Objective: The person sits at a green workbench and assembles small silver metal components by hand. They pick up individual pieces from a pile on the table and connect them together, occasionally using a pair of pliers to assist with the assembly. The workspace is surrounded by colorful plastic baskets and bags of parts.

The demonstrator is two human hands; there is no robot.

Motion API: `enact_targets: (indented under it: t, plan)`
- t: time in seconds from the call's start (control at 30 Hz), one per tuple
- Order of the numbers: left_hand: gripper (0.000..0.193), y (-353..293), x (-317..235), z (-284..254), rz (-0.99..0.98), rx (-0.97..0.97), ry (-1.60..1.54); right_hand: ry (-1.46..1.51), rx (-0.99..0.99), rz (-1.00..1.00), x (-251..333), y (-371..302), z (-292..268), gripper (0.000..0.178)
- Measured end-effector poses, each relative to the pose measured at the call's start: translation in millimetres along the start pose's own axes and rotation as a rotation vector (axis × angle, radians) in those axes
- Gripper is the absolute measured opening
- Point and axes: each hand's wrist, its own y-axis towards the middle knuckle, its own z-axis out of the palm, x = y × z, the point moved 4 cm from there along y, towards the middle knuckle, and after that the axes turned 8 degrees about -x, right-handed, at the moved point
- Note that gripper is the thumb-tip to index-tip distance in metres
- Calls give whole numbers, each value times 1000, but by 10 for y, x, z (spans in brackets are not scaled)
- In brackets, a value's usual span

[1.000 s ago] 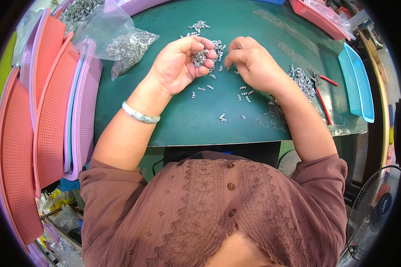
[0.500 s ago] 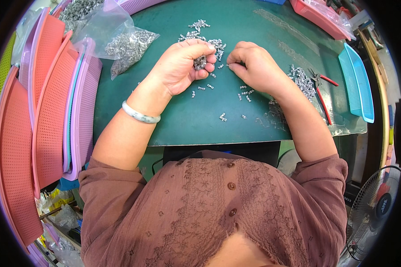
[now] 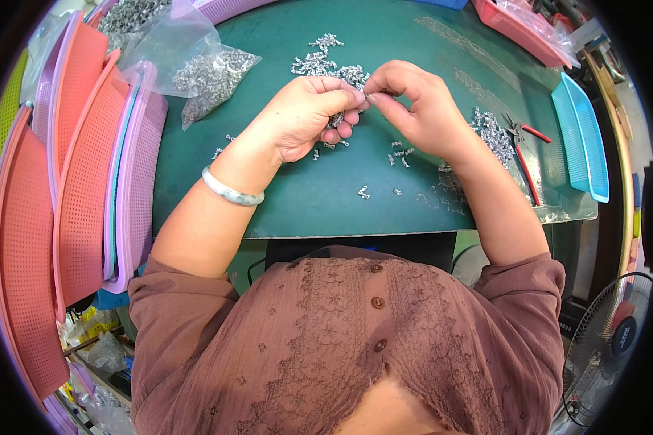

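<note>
My left hand [image 3: 306,116] is curled around a small clump of silver metal parts [image 3: 335,120] over the green mat [image 3: 305,196]. My right hand [image 3: 417,107] meets it fingertip to fingertip, pinching one tiny metal part [image 3: 366,96] between thumb and forefinger. Loose metal parts [image 3: 399,151] lie scattered on the mat just below both hands, and a bigger heap of parts [image 3: 325,64] lies beyond them. A pale bangle [image 3: 231,190] circles my left wrist.
Clear plastic bags of metal parts [image 3: 207,72] lie at the far left. Pink, orange and purple perforated trays [image 3: 72,181] stand stacked along the left. Red-handled pliers [image 3: 524,156] and another pile of parts [image 3: 490,132] lie right, beside a blue tray [image 3: 580,138]. A fan [image 3: 609,348] stands at lower right.
My left hand has turned from palm-up to curled shut around the parts. Both hands have drawn together until the fingertips meet over one piece.
</note>
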Motion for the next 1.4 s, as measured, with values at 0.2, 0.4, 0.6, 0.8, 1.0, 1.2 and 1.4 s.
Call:
enact_targets:
  t: [0.2, 0.4, 0.6, 0.8, 1.0, 1.2, 1.4]
  plan:
    - [9, -2, -9, 3, 18, -14, -20, 82, 8, 99, 4, -11, -20, 11]
    - [9, 3, -15, -5, 38, -6, -26, 133, 1, 109, -53, -25, -15, 18]
    - [11, -2, -22, -6, 52, -8, -6, 136, 4, 116, -55, -24, -11, 21]
    - [11, -6, -35, -3, 64, -10, -40, 28, 15, 90, -96, -29, -4, 19]
    - [15, 62, -55, -87, 62, 104, -253, -195, 153, 45, -187, -86, 97, 11]
    - [14, 80, -46, -105, 31, 130, -331, -215, 169, 47, -193, -98, 160, 9]
    - [15, 49, -30, -84, 27, -80, -71, -142, 107, 39, -134, -54, 105, 6]
